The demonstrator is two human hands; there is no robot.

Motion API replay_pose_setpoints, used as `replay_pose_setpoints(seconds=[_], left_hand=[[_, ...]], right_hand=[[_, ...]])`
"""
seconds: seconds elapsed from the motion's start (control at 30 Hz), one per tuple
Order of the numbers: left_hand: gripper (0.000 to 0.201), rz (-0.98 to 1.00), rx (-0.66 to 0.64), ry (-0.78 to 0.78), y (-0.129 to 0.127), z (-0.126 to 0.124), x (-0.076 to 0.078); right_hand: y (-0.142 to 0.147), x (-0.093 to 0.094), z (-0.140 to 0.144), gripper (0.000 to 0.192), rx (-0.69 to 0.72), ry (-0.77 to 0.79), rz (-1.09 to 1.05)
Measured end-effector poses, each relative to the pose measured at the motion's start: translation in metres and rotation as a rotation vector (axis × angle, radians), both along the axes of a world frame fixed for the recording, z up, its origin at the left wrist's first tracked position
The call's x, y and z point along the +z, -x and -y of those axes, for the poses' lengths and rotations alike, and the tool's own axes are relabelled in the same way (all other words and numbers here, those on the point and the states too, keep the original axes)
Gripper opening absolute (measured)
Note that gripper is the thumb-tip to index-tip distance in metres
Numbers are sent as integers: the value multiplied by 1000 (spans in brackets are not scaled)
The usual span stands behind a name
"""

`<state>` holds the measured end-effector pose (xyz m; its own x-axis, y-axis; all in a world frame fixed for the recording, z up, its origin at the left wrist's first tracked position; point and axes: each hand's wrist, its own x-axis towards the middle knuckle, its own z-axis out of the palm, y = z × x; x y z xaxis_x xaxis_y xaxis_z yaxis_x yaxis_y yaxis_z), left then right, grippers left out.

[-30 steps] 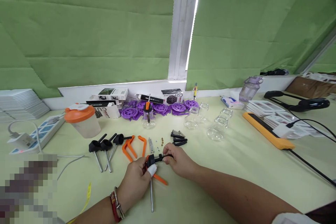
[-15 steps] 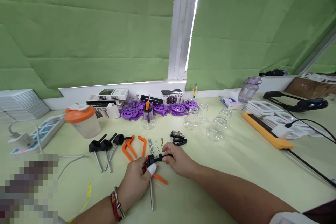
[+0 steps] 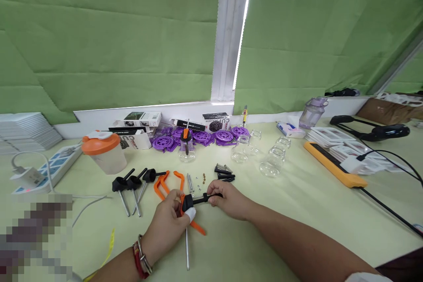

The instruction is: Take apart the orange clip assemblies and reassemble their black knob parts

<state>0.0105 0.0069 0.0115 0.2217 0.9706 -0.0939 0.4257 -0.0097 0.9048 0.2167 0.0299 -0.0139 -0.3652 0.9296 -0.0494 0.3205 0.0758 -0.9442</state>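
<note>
While a pale table (image 3: 297,198) is shown as the ground of the whole layout, the work is held above its near part by two bare hands. By the left hand (image 3: 167,220), a black head (image 3: 188,203) is clasped between thumb and curled fingers (the thumb is capped by a white wrap (image 3: 191,214)). By the right hand (image 3: 229,200), the far end of a black stem (image 3: 199,201), which runs sideways from the head, is pinched between thumb and fingertips. A metal rod (image 3: 187,251) is seen below the left hand; its joint with the head is hidden. An orange handle (image 3: 198,228) is crossed by the left fingers, and whether it is grasped or merely covered cannot be told. If the stem is twisted off its line, the head may be turned within the left grip and the rod swung against the handle. If the pinch is relaxed too far, the stem may be dropped. Just beyond the right hand, black sleeves (image 3: 226,178) are grouped; by a sweep of the knuckles they could be rolled. Metal pins (image 3: 190,183) are similarly exposed. Smallest, brass pieces (image 3: 204,178) lie loose nearby and could be scattered by a careless brush.
</note>
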Motion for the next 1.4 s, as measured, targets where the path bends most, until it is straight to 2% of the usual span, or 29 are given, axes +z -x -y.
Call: replay_pose_setpoints(seconds=[0.07,0.13,0.2,0.3,0.47,0.67,0.77,1.0,1.1,1.17,1.27,1.4], left_hand=[[49,-6,-27,25,1,0,5],[44,-26,-66,48,4,-1,7],[34,-41,-101,62,7,-3,6],[30,-54,-125,87,10,-6,5],[25,-104,-155,85,9,-7,8],[24,-190,-193,37,9,-6,7],[29,-296,-205,-85,11,-5,7],[37,-707,-221,-534,6,3,13],[40,-740,-291,-689,1,5,13],[42,-717,-391,-785,-2,6,14],[40,-705,-539,-831,-9,8,16],[38,-677,-611,-774,-17,8,18]], right_hand=[[-9,4,-2,13,39,32,30],[-20,9,-5,13,43,29,98],[-30,14,-8,13,-8,-28,191],[-42,21,-11,13,-98,-123,322],[-47,25,-11,10,-148,-173,456],[-50,24,-12,10,-153,-182,501],[-51,24,-13,12,-138,-180,487],[-49,24,-13,12,-126,-170,445],[-47,21,-12,12,-104,-166,400],[-44,19,-12,11,-88,-172,391],[-40,17,-11,10,-74,-190,386],[-35,14,-9,10,-51,-206,361]])
